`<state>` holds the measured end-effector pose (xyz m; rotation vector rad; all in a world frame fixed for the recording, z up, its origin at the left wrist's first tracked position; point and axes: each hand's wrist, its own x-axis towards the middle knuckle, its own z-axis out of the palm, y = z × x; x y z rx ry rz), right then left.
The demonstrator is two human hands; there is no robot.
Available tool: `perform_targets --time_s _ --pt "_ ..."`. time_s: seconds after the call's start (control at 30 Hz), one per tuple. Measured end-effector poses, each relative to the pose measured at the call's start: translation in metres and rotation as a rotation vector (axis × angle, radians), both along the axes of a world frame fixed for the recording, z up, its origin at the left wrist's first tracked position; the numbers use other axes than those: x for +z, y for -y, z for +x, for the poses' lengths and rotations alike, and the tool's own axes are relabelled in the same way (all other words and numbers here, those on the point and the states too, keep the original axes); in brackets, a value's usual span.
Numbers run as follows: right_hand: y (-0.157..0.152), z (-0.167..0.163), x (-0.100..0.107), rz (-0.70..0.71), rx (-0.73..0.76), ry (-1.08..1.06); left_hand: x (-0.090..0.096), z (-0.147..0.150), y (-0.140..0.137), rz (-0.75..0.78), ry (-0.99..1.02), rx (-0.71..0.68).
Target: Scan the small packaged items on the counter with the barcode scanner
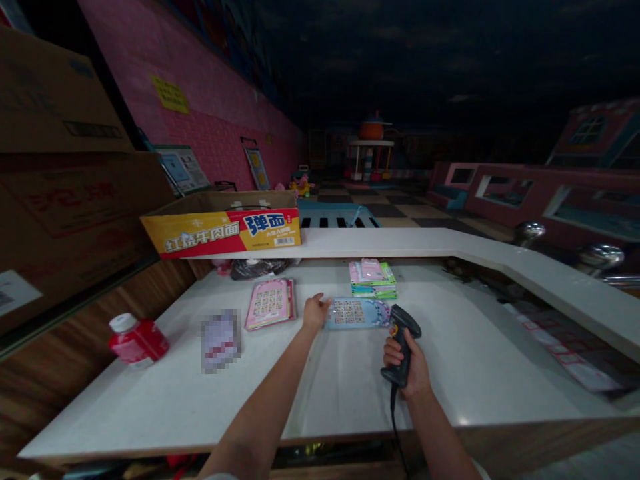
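My right hand (411, 363) is wrapped round the grip of a black barcode scanner (403, 333). The scanner's cord drops past the counter's front edge, and its head is over the right end of a flat blue packet (350, 313) printed with rows of small pictures. At the packet's left end my left hand (316, 312) grips its edge, thumb on top. Behind it lies a stack of pink and green packets (373, 279). A pile of pink packets (271, 303) sits to the left of my left hand.
A red bottle with a white cap (139, 340) lies tilted at the counter's left, near a blurred-out item (221, 341). Along the back runs a raised white ledge (380, 243) bearing an open noodle carton (225, 230). Stacked brown boxes (65, 187) stand at far left.
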<state>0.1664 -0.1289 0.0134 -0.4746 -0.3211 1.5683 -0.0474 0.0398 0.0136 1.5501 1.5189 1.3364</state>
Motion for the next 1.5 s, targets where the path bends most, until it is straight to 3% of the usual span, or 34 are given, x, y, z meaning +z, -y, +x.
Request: perform_targets --time_s 0.13,0.27,0.63,0.83,0.97,1.13,1.27,1.37,1.5 --pt "-0.001 0.0 -0.001 -0.021 0.004 -0.037 -0.003 -0.004 0.022 0.145 -0.373 -0.112" --pt "0.0 0.0 -0.001 -0.026 0.012 -0.07 -0.008 0.003 0.048 0.156 -0.599 -0.253" --pt "-0.001 0.002 0.0 -0.021 0.022 -0.059 -0.022 0.039 0.058 0.203 -0.467 -0.195" --pt "0.001 0.002 0.0 -0.044 0.049 -0.152 -0.016 0.027 0.06 0.211 -0.481 -0.251" --pt "0.003 0.002 -0.001 -0.036 0.057 -0.148 0.006 -0.01 0.056 0.236 -0.539 -0.107" --pt "0.006 0.002 0.0 -0.059 0.051 -0.184 0.04 -0.074 0.055 0.188 -0.699 0.222" --pt "0.008 0.002 -0.001 -0.065 0.061 -0.228 0.058 -0.111 0.064 -0.065 -0.801 0.484" --pt "0.008 0.002 -0.002 -0.067 0.077 -0.271 0.065 -0.126 0.07 -0.29 -0.834 0.521" --pt "0.007 0.002 -0.005 -0.075 0.092 -0.284 0.07 -0.138 0.075 -0.382 -0.821 0.504"
